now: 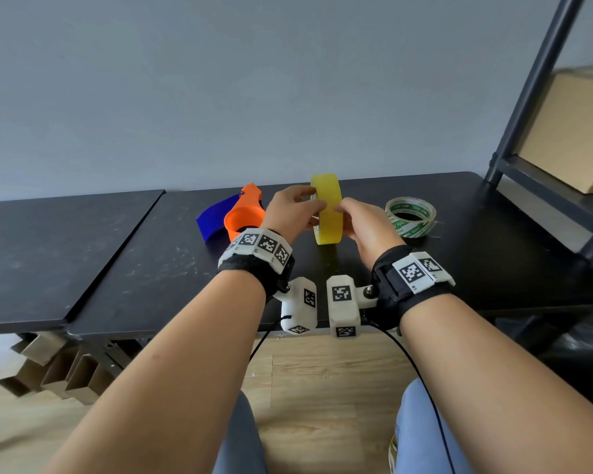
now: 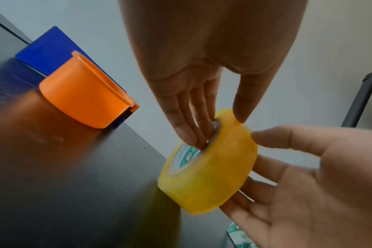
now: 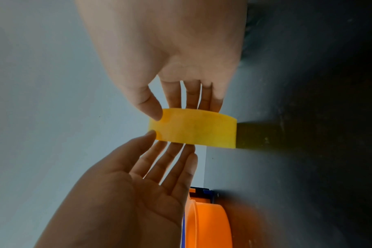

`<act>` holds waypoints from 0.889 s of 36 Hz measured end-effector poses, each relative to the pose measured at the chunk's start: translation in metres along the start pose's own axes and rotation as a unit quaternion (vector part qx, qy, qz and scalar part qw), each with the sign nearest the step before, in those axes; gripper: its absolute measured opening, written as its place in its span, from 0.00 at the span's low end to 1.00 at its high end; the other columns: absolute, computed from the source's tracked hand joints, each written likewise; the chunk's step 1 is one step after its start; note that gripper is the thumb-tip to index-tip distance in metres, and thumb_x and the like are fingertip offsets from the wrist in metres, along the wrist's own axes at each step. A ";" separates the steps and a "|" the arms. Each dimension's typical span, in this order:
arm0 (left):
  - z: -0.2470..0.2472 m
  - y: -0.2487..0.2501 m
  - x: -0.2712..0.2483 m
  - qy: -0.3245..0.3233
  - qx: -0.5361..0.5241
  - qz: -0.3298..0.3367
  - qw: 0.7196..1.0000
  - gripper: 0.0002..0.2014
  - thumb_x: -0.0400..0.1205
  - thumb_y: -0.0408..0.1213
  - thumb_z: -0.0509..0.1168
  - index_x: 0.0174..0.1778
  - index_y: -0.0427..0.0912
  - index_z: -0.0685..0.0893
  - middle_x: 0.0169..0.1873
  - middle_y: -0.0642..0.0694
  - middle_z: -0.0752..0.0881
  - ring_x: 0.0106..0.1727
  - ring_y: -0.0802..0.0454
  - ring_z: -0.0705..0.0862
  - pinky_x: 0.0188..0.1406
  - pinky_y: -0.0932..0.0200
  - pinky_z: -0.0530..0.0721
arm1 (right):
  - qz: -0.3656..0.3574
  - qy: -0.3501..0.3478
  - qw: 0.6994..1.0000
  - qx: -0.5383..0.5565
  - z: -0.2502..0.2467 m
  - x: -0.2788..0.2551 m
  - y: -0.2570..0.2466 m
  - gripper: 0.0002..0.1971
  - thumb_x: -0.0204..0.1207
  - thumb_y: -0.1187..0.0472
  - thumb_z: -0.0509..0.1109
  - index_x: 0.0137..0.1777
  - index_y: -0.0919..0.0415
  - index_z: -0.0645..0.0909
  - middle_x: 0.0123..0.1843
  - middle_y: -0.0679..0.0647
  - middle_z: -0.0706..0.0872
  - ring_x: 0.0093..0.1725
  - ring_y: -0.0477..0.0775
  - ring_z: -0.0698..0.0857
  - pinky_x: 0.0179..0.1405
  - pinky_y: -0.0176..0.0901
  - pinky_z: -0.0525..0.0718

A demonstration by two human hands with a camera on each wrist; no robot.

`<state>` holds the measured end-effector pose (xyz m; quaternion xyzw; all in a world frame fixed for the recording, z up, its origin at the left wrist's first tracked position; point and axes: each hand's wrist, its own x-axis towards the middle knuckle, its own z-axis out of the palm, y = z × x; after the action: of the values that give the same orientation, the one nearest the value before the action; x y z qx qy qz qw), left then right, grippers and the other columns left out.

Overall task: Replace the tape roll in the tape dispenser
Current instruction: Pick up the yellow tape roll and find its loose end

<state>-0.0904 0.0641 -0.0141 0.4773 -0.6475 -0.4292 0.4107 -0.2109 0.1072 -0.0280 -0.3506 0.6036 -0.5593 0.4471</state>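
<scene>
A full yellow tape roll (image 1: 329,213) (image 2: 212,176) (image 3: 198,129) stands on its edge on the black table (image 1: 151,254). My left hand (image 1: 290,210) (image 2: 202,83) (image 3: 138,184) pinches it, fingertips in the core and thumb on the outer band. From the other side my right hand (image 1: 363,224) (image 2: 308,184) (image 3: 181,58) holds it, thumb at the rim and fingers against the far face. Just left of my left hand lies the orange and blue tape dispenser (image 1: 245,217) (image 2: 81,100) (image 3: 210,223), its orange drum bare.
A nearly used-up clear tape roll with a green printed core (image 1: 411,217) lies flat right of my right hand. A dark metal rack (image 1: 528,107) holding a cardboard box (image 1: 575,131) stands at the table's right end. A seam (image 1: 117,254) splits the tabletop on the left.
</scene>
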 end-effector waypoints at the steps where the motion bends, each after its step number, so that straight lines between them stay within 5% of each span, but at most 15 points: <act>1: 0.000 0.000 0.000 -0.001 -0.002 0.000 1.000 0.23 0.79 0.34 0.68 0.72 0.38 0.79 0.52 0.33 0.88 0.39 0.49 0.87 0.49 0.54 0.90 | 0.000 0.000 1.000 0.000 0.000 0.001 0.001 0.12 0.60 0.53 0.68 0.42 0.56 0.86 0.57 0.61 0.89 0.59 0.62 0.87 0.68 0.62 0.81; 9: 0.002 0.000 0.002 0.008 0.000 0.006 1.000 0.23 0.80 0.34 0.68 0.72 0.37 0.78 0.52 0.34 0.88 0.37 0.50 0.87 0.48 0.54 0.89 | -0.012 -0.003 0.999 -0.030 0.001 0.001 -0.003 0.08 0.67 0.65 0.64 0.34 0.55 0.84 0.60 0.66 0.86 0.64 0.66 0.83 0.70 0.66 0.78; 13: 0.001 0.001 0.002 0.013 -0.005 0.007 1.000 0.20 0.81 0.35 0.68 0.69 0.36 0.79 0.46 0.38 0.88 0.35 0.50 0.86 0.48 0.52 0.89 | -0.020 -0.025 0.999 -0.034 0.000 -0.002 -0.002 0.24 0.66 0.71 0.63 0.63 0.61 0.86 0.63 0.64 0.87 0.65 0.66 0.83 0.71 0.62 0.78; 15: 0.000 0.003 0.003 0.021 -0.010 0.004 1.000 0.18 0.81 0.35 0.67 0.66 0.35 0.80 0.43 0.38 0.87 0.34 0.49 0.86 0.48 0.50 0.89 | -0.026 -0.031 0.999 -0.037 0.000 -0.006 -0.002 0.27 0.66 0.73 0.62 0.66 0.62 0.84 0.61 0.63 0.88 0.64 0.65 0.84 0.71 0.61 0.80; 19: -0.003 0.005 0.006 0.033 -0.014 0.003 0.999 0.12 0.81 0.36 0.67 0.59 0.36 0.80 0.37 0.40 0.87 0.31 0.49 0.85 0.40 0.54 0.88 | -0.043 -0.036 0.998 -0.043 0.002 -0.010 -0.008 0.21 0.68 0.74 0.63 0.57 0.58 0.88 0.58 0.67 0.89 0.63 0.69 0.85 0.69 0.63 0.81; 23: -0.006 0.004 0.007 0.032 -0.019 0.005 0.999 0.10 0.82 0.36 0.67 0.56 0.37 0.81 0.36 0.39 0.87 0.30 0.49 0.85 0.37 0.55 0.88 | -0.048 -0.034 0.997 -0.042 0.004 -0.010 -0.010 0.21 0.71 0.73 0.64 0.63 0.62 0.85 0.58 0.66 0.89 0.62 0.66 0.86 0.66 0.59 0.83; 27: -0.008 0.002 0.007 0.018 -0.016 0.000 1.000 0.14 0.81 0.37 0.68 0.61 0.38 0.81 0.41 0.39 0.89 0.34 0.50 0.87 0.41 0.56 0.89 | -0.045 -0.020 0.998 -0.029 0.005 -0.009 -0.008 0.16 0.72 0.70 0.66 0.58 0.60 0.84 0.57 0.65 0.89 0.60 0.65 0.87 0.66 0.60 0.83; 32: -0.007 -0.001 0.006 0.003 -0.024 -0.005 1.000 0.18 0.80 0.33 0.67 0.67 0.39 0.80 0.41 0.40 0.89 0.35 0.51 0.87 0.42 0.58 0.89 | -0.032 -0.016 0.999 -0.035 0.005 -0.006 -0.008 0.07 0.76 0.64 0.66 0.52 0.59 0.83 0.58 0.62 0.88 0.59 0.60 0.86 0.56 0.49 0.84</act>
<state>-0.0848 0.0571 -0.0117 0.4716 -0.6337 -0.4452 0.4216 -0.2047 0.1098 -0.0192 -0.3945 0.6040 -0.5459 0.4261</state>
